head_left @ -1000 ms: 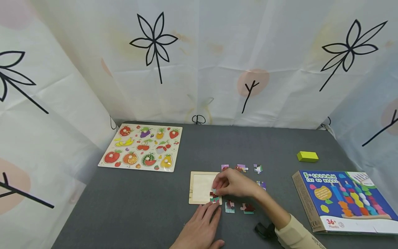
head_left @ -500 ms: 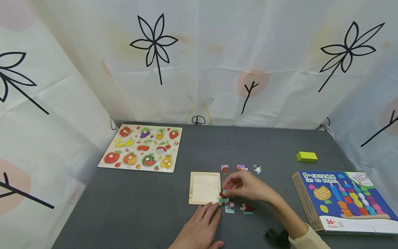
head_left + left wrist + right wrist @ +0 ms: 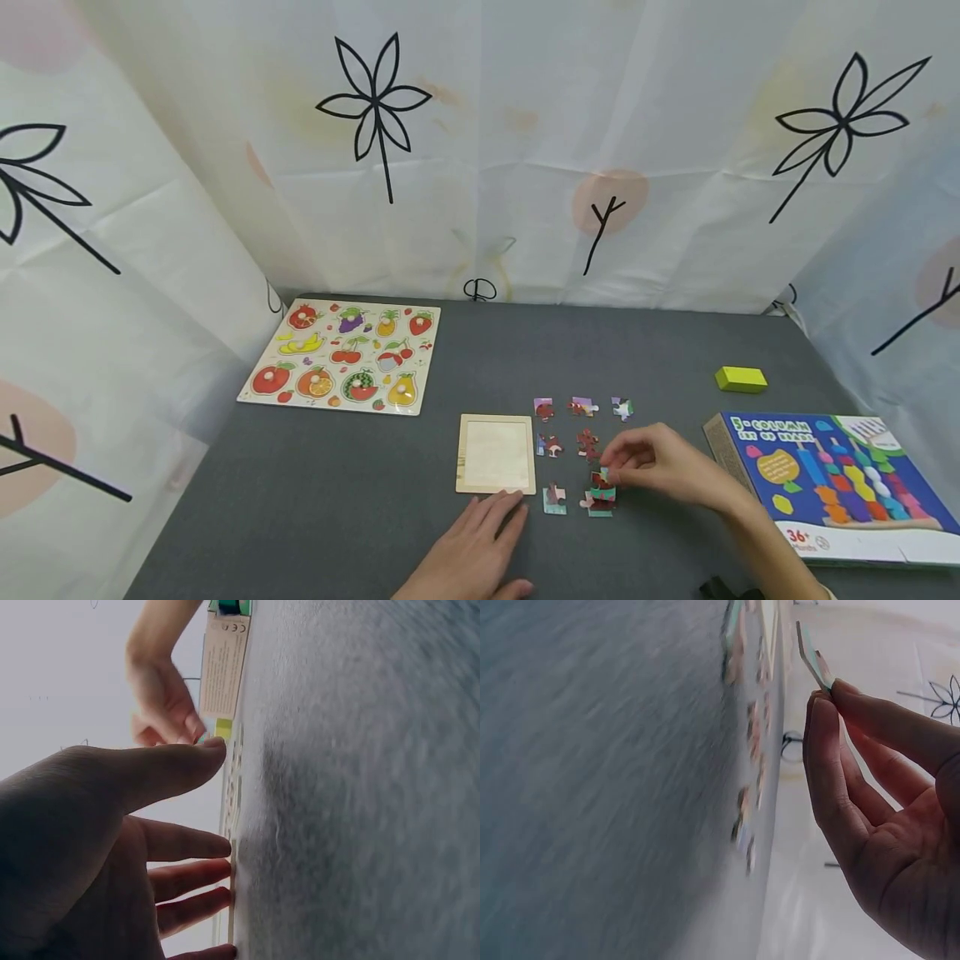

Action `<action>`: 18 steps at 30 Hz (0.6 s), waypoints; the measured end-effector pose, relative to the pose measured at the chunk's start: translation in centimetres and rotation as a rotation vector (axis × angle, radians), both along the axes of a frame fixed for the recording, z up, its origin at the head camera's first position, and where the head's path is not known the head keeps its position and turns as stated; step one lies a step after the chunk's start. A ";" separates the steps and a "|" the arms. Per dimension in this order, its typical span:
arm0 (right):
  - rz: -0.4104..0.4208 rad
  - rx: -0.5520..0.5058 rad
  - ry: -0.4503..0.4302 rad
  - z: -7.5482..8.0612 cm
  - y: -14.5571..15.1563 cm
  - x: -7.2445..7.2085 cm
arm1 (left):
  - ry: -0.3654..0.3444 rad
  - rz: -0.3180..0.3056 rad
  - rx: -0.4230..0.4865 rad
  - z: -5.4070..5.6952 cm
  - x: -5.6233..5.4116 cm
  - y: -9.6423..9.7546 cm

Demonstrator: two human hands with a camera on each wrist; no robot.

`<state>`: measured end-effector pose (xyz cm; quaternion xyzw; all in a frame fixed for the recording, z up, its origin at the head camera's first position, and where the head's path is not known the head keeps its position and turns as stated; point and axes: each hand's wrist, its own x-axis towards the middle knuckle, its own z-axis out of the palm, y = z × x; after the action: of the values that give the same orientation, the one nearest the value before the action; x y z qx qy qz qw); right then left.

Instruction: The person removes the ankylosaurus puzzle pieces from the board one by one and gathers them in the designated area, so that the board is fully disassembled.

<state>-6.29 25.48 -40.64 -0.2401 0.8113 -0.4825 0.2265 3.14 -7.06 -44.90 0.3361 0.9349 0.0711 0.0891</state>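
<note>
My right hand (image 3: pixel 663 467) pinches a jigsaw piece (image 3: pixel 814 658) between thumb and fingertips, raised above the table in the right wrist view. In the head view that piece overlaps another puzzle piece (image 3: pixel 597 505) in the bottom row. With straight, spread fingers, my left hand (image 3: pixel 472 546) rests at the front edge of the square wooden puzzle frame (image 3: pixel 461 454); its fingertips touch the rim in the left wrist view. The frame's pale inside shows no pieces. Right of it lie several loose jigsaw pieces in rows, among them a red-brown one (image 3: pixel 587 443) and a purple-cornered one (image 3: pixel 543 408).
A fruit peg puzzle board (image 3: pixel 337 356) lies at the back left. On the right stands a blue toy box (image 3: pixel 840 483), with a yellow-green block (image 3: pixel 741 379) behind it. White printed curtains (image 3: pixel 480 167) enclose the grey table (image 3: pixel 337 500).
My right hand has carried the jigsaw piece from inside the frame's right corner out to the right, over the loose pieces. The left hand has stayed nearly still at the frame's front edge.
</note>
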 end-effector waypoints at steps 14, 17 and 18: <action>-0.037 0.139 0.056 -1.4 3.6 1.6 | -0.107 -0.053 0.136 0.6 -0.8 -2.8; -0.049 0.168 0.064 -1.6 3.7 1.7 | -0.190 -0.024 0.157 1.1 -1.0 -3.5; -0.053 0.176 0.068 -1.6 3.7 1.7 | -0.208 -0.016 0.165 1.3 -1.0 -3.8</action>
<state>-4.59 29.15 -42.28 -0.2138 0.8640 -0.4066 0.2062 2.09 -10.85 -43.62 0.3403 0.9090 0.1814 0.1581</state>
